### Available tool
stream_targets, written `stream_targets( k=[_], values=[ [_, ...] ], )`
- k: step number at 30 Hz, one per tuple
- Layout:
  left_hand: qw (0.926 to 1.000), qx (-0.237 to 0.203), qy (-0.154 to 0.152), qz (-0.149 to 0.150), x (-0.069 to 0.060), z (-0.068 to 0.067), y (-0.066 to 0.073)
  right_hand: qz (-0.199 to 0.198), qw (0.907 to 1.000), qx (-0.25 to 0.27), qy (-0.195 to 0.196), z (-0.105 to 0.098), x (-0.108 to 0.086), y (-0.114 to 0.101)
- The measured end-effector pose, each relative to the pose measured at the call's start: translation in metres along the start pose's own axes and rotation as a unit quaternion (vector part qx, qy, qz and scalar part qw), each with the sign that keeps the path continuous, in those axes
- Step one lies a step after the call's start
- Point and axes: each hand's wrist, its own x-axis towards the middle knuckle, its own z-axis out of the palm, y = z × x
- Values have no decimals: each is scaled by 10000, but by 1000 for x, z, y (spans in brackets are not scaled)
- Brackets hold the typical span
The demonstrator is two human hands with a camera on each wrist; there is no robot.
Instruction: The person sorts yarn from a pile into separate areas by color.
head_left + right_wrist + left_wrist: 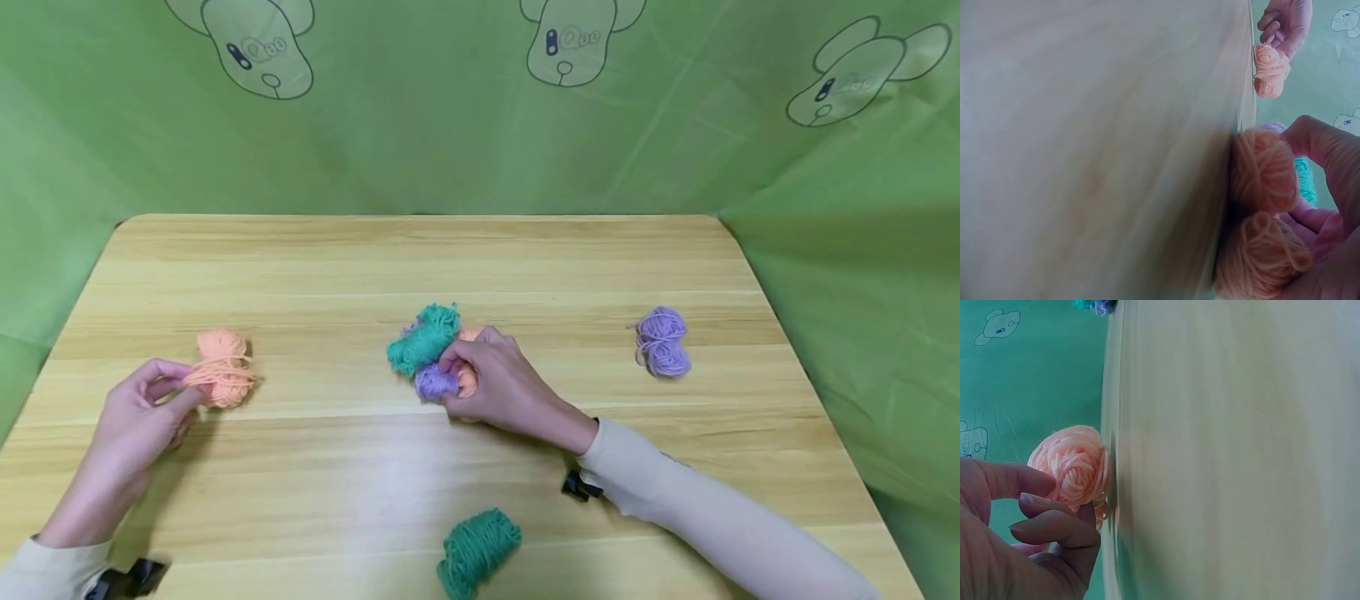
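At the left of the table my left hand (146, 417) pinches the near end of a peach yarn bundle (223, 367); the left wrist view shows thumb and fingers on the peach yarn (1075, 472). In the middle, my right hand (506, 379) reaches over a small pile, its thumb and index finger at a purple yarn bundle (437, 382). A teal bundle (423, 340) lies over the pile's left part. Another peach bundle (468, 382) sits partly hidden under my right hand; its two lobes show large in the right wrist view (1265, 172). Whether the right fingers grip the purple is partly hidden.
A purple yarn bundle (663, 342) lies on the right side of the wooden table (337, 492). One dark green bundle (478, 552) rests near the front edge. Green cloth (450, 158) with printed cartoon heads hangs behind and around the table.
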Motion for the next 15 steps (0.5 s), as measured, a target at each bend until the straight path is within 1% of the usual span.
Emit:
stream_targets(
  k=[7, 15],
  values=[
    [9999, 141, -8, -72, 1, -3, 1, 17, 10000, 1, 44, 1, 3, -2],
    [9996, 28, -81, -282, 1, -6, 0, 44, 9998, 83, 169, 1, 1, -3]
  ],
)
